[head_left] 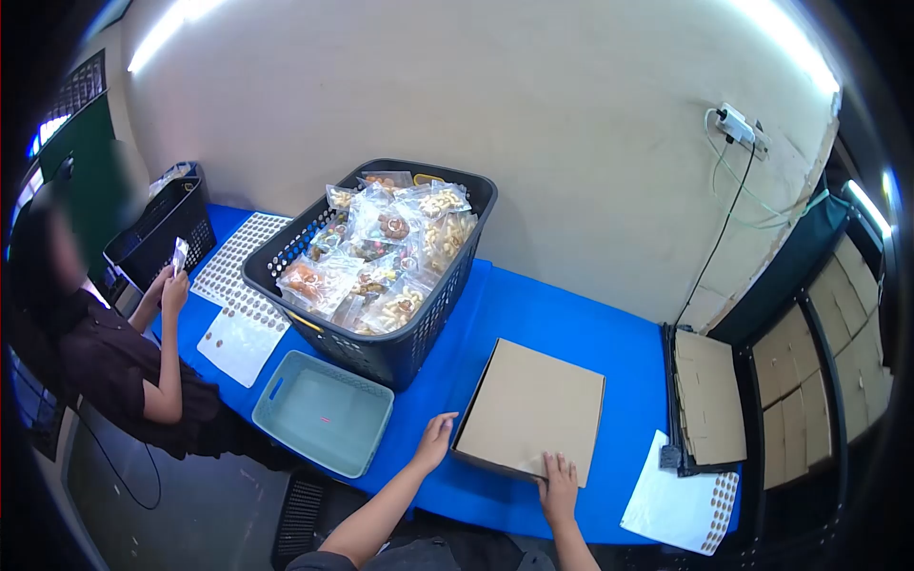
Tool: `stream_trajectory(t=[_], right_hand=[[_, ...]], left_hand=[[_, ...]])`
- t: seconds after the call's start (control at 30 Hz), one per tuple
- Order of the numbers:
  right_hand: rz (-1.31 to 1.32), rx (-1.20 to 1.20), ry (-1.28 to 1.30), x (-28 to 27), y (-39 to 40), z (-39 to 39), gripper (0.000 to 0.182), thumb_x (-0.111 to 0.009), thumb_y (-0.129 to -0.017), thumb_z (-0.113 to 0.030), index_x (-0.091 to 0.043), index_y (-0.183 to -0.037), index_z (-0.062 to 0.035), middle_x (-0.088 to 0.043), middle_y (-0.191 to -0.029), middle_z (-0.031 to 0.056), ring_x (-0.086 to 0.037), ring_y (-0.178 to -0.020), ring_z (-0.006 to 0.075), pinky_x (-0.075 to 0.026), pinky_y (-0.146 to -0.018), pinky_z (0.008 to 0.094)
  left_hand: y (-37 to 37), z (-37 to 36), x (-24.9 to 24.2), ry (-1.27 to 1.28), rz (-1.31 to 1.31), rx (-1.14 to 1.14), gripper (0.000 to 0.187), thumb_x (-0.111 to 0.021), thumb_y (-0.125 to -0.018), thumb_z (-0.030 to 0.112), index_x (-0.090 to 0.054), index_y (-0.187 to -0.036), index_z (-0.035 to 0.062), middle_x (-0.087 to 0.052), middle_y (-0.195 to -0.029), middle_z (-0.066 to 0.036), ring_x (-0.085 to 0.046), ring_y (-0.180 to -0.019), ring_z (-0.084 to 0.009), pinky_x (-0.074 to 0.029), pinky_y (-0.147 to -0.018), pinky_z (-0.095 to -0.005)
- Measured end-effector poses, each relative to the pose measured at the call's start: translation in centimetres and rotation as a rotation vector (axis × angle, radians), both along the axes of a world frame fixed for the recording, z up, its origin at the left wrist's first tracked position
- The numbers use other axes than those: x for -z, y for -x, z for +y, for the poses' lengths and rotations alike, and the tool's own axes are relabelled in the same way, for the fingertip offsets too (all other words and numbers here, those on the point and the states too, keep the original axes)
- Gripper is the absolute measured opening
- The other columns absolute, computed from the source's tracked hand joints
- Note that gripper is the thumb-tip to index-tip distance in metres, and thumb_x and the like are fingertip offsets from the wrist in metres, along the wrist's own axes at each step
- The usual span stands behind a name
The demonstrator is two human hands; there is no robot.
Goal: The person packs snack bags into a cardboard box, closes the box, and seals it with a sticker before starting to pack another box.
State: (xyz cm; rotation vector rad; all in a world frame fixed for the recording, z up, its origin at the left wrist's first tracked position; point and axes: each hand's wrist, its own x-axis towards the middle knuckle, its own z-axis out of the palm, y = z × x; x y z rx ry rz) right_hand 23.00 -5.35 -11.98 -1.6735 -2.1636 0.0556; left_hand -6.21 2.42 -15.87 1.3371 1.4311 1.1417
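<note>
A closed brown cardboard box [533,404] lies flat on the blue-covered table in front of me. My right hand [559,481] rests on its near edge, fingers stretched over the top. Just off the box's left side is my left hand [436,440], its fingers apart and holding nothing that I can see. Whether its fingertips touch the box is hard to make out. Left of the box stands a large dark basket [419,357] filled with clear bags of snacks [395,224]. In front of that basket sits a grey-green plastic tray [324,419].
At the left, a person [114,362] holds a small packet [180,253] near another dark basket [190,228]. Sticker sheets [238,347] lie on the table [571,314]. Flattened cardboard [709,400] leans at the right, beside another sticker sheet [676,495] and a rack of boxes [800,428].
</note>
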Motion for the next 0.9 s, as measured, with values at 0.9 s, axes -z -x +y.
stream_trajectory(t=[0.9], right_hand=[[0.094,0.24,-0.172,-2.4,0.6,0.3,0.074,-0.084,-0.063,-0.016,-0.051,-0.129,-0.0054,-0.049,-0.137,0.0177,-0.042,-0.131,0.0352,-0.039,-0.104,0.0421]], left_hand=[[0.6,3.0,2.7,0.117,0.084,0.455,0.048,-0.043,-0.099,0.021,-0.028,-0.145,0.0201,-0.043,-0.134,-0.023,-0.042,-0.128,-0.0359,-0.034,-0.107,-0.0445]])
